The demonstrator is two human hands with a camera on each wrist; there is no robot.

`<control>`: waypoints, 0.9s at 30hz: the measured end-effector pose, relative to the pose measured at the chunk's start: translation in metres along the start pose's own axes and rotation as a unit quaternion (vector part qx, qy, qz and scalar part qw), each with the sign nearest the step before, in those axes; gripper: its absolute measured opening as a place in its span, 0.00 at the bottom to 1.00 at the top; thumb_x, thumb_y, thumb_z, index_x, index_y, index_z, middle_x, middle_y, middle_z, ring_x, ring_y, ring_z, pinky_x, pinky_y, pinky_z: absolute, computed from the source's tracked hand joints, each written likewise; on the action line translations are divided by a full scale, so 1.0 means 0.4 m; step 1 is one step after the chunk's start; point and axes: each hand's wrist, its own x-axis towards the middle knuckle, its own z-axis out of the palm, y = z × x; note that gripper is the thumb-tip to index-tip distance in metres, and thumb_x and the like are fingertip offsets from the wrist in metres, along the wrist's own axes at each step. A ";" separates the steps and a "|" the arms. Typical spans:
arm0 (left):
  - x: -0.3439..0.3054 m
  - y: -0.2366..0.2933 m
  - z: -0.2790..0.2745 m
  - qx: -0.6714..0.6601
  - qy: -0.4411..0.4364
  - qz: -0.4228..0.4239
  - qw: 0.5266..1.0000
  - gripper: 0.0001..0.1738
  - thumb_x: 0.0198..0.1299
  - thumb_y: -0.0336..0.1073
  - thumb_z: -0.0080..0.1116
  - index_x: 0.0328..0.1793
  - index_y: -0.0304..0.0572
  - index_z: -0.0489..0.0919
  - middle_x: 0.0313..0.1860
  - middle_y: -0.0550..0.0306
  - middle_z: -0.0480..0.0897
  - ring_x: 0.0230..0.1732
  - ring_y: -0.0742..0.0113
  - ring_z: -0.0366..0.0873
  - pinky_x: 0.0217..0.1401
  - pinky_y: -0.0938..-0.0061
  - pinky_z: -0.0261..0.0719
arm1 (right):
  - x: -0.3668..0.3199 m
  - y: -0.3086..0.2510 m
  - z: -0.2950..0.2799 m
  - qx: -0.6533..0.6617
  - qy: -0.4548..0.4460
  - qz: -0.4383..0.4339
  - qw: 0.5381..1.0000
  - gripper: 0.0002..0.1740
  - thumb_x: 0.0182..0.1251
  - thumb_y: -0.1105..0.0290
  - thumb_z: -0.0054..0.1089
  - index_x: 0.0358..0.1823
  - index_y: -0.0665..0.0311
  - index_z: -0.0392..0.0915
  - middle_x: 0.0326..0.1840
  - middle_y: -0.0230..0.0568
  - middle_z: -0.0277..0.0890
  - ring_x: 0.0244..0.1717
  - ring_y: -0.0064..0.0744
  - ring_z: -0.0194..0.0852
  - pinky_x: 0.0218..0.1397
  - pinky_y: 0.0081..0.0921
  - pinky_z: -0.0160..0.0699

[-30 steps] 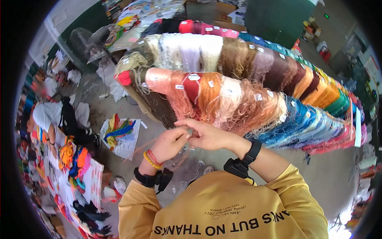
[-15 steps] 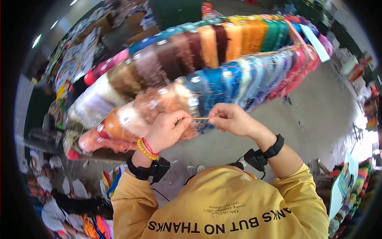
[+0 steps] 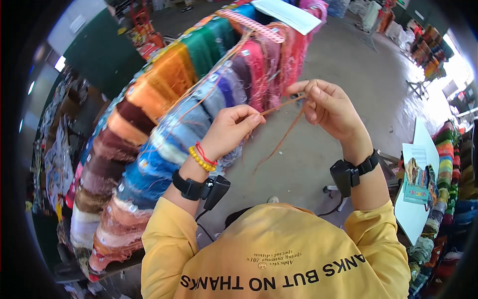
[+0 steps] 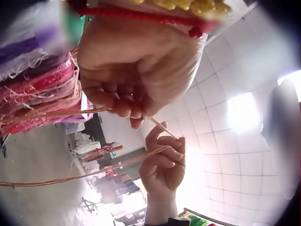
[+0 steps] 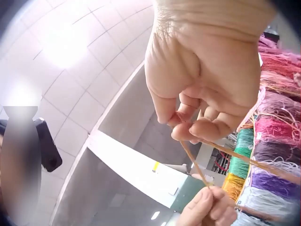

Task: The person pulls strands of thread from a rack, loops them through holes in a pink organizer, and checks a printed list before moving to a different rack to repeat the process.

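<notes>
Orange thread pinched by left hand, right hand; hands forward, apart.

Most of a shoe is lost to sight beneath the yellow shirt. Left of the shirt, the tags on the skeins are too small for me to read. Ahead of it, the right hand covers part of the orange thread.

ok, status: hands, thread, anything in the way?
Left hand and right hand both pinch orange thread. Thread spans the gap, a length trailing below right hand. Hanging yarn beside left hand; nothing visible blocking between hands.
</notes>
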 end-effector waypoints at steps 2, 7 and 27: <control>0.088 0.000 0.054 -0.025 -0.022 -0.001 0.999 0.12 0.62 0.38 0.52 0.37 0.37 0.79 0.24 0.68 0.74 0.24 0.83 0.66 0.27 0.87 0.64 | -0.007 -0.013 -0.068 0.087 0.015 -0.023 0.996 0.20 0.66 0.59 0.49 0.43 0.73 0.74 0.36 0.37 0.76 0.22 0.18 0.66 0.27 0.15 0.68; 0.276 -0.034 0.140 -0.057 -0.050 0.003 0.997 0.11 0.61 0.36 0.52 0.37 0.36 0.79 0.22 0.67 0.73 0.23 0.83 0.66 0.26 0.87 0.63 | 0.003 -0.033 -0.219 0.219 0.036 -0.074 0.972 0.20 0.69 0.59 0.44 0.44 0.71 0.73 0.46 0.46 0.75 0.23 0.18 0.66 0.31 0.17 0.70; 0.873 -0.177 0.039 -0.075 0.025 0.000 0.997 0.09 0.59 0.30 0.52 0.44 0.36 0.76 0.29 0.64 0.77 0.27 0.81 0.71 0.31 0.86 0.71 | 0.393 -0.107 -0.904 -0.176 0.462 -0.127 0.860 0.08 0.66 0.68 0.49 0.36 0.65 0.74 0.23 0.27 0.67 0.21 0.18 0.64 0.26 0.15 0.65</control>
